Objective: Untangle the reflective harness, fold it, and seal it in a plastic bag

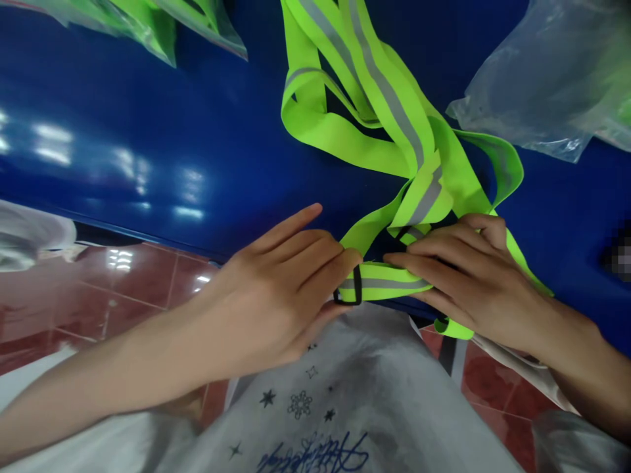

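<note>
L hand (280,289) pinches the black buckle (358,284) on the green strap (389,289) w/ a grey stripe. R hand (468,269) pinches strap too, w/ a short bit b/w the 2 hands. Big green loops (389,98) lie past both hands on the blue table (197,118). A clear bag (527,85) sits beyond R hand; more bags (148,29) lie well past L hand.

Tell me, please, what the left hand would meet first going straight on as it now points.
Beyond the black buckle it holds, the left hand would probably meet the bright green strap first, though depth is unclear.
</note>
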{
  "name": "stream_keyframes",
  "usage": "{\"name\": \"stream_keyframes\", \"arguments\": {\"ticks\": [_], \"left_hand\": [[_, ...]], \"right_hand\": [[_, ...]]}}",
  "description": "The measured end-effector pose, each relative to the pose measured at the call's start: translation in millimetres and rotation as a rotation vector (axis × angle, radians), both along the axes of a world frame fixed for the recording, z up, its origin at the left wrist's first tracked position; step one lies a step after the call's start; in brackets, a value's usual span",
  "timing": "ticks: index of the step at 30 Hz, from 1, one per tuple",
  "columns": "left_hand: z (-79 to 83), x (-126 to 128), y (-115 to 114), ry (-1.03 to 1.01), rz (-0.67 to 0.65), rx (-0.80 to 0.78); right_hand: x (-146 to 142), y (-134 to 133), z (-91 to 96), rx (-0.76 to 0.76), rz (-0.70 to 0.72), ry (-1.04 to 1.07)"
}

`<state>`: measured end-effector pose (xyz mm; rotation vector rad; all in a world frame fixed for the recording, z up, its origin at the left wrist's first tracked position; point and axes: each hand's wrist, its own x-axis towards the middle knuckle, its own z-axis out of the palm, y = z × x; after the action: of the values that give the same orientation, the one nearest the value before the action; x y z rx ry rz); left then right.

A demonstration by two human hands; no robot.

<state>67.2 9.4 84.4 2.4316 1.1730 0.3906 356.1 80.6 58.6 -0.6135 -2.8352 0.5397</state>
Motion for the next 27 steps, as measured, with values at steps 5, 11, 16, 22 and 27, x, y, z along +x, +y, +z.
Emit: {"name": "stream_keyframes", "arguments": {"ticks": [5,11,16,22,27], "left_hand": [[-6.6,7.0,5.3,-0.207,-0.033,-0.058],[-25.2,10.1,16.9,-0.305,-0.175,0.012],[-30.9,4.2,23.9,-0.162,-0.217,0.116],[-31.1,14.9,28.3,-0.271,-0.206,0.025],[-32.6,26.9,36.5,-0.440,-0.168,-0.174]], "right_hand": [[9.8,2.3,2.1,-0.224,-0.009,0.286],[25.0,1.5,5.1,-0.317,0.080,0.111],[34.0,5.6,3.4,-0.193,0.091,0.040],[25.4,12.1,8.9,-0.338,0.051,0.042],[21.8,16.6,13.6,-0.476,0.027,0.216]]}}
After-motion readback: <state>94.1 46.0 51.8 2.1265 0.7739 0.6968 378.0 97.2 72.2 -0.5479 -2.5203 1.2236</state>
